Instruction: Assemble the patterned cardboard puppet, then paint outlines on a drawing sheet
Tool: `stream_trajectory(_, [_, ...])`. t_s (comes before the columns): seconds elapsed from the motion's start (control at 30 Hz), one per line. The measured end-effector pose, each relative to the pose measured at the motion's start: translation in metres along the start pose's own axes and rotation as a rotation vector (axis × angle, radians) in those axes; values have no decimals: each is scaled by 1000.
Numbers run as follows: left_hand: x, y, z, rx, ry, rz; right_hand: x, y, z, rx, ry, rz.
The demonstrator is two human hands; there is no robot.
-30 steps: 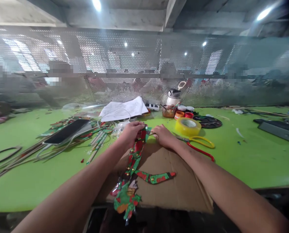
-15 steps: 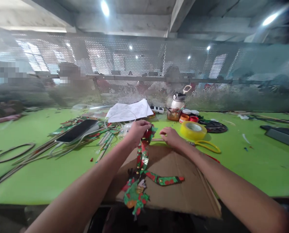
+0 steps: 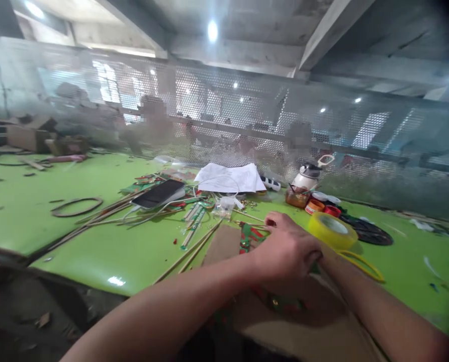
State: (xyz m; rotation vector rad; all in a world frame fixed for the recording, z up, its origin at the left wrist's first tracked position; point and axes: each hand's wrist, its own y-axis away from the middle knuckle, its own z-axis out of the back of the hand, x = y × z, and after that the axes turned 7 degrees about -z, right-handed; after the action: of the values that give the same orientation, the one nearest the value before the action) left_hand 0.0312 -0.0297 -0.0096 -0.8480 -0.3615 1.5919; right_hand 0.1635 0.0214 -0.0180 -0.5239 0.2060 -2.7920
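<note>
Red and green, our patterned cut-out (image 3: 247,240) lies on the brown cardboard (image 3: 224,244) in front of us, one part showing just to the left of our hands and another, with a gold stud (image 3: 275,302), in the shadow beneath our left wrist. Our left hand (image 3: 284,254) crosses over in front of our right hand (image 3: 282,221) and hides much of it. The left fingers are curled near a bit of green at their tips, but we cannot tell whether they pinch it. We cannot tell either what the right hand grips, since its fingertips are mostly covered.

Just beyond our right wrist stands a roll of yellow tape (image 3: 327,232), with a yellow scissor handle (image 3: 365,265) near it. Behind the tape we have an orange pot (image 3: 315,206), a red pot (image 3: 332,211), a jar (image 3: 297,196) and a pale bottle (image 3: 306,178). To the left, thin sticks (image 3: 188,253) reach the cardboard's edge; farther off, a phone (image 3: 159,194) rests among patterned scraps, and white papers (image 3: 230,177) lie on our green table (image 3: 107,251), near the mesh screen (image 3: 216,115).
</note>
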Motion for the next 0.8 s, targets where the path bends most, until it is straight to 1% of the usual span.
stream_trajectory(0.1, [-2, 2, -3, 26, 4, -16, -4, 6, 3, -43, -50, -2])
stream_trajectory(0.17, [2, 2, -2, 29, -2, -7, -9, 8, 8, -36, -100, -4])
stream_trajectory(0.23, [6, 2, -1, 20, -25, 18, -16, 10, 14, 15, -199, -17])
stream_trajectory(0.3, [8, 1, -1, 0, -51, 26, -23, 10, 19, 108, -302, -37])
stream_trajectory(0.33, [9, 1, -1, -9, -63, 24, -25, 10, 21, 150, -330, -55])
stream_trajectory(0.37, [9, 1, -1, -15, -70, 22, -27, 8, 23, 160, -331, -81])
stream_trajectory(0.47, [10, 1, -2, 1, -38, 31, -24, -4, 24, 87, -234, -132])
stream_trajectory(0.5, [11, 1, -2, 11, -23, 42, -20, -10, 25, 70, -185, -120])
stream_trajectory(0.53, [12, 2, -3, 22, -9, 50, -14, -18, 27, 87, -141, -86])
stream_trajectory(0.6, [16, 2, -4, 39, 12, 65, 5, -33, 31, 193, -64, 8])
stream_trajectory(0.63, [18, 3, -5, 46, 19, 75, 18, -41, 34, 249, -17, 65])
stream_trajectory(0.7, [21, 3, -8, 67, 26, 98, 49, -55, 35, 321, 72, 155])
stream_trajectory(0.77, [22, 3, -10, 107, 30, 120, 81, -64, 30, 363, 186, 265])
stream_trajectory(0.8, [23, 4, -12, 132, 39, 124, 96, -67, 24, 362, 261, 352])
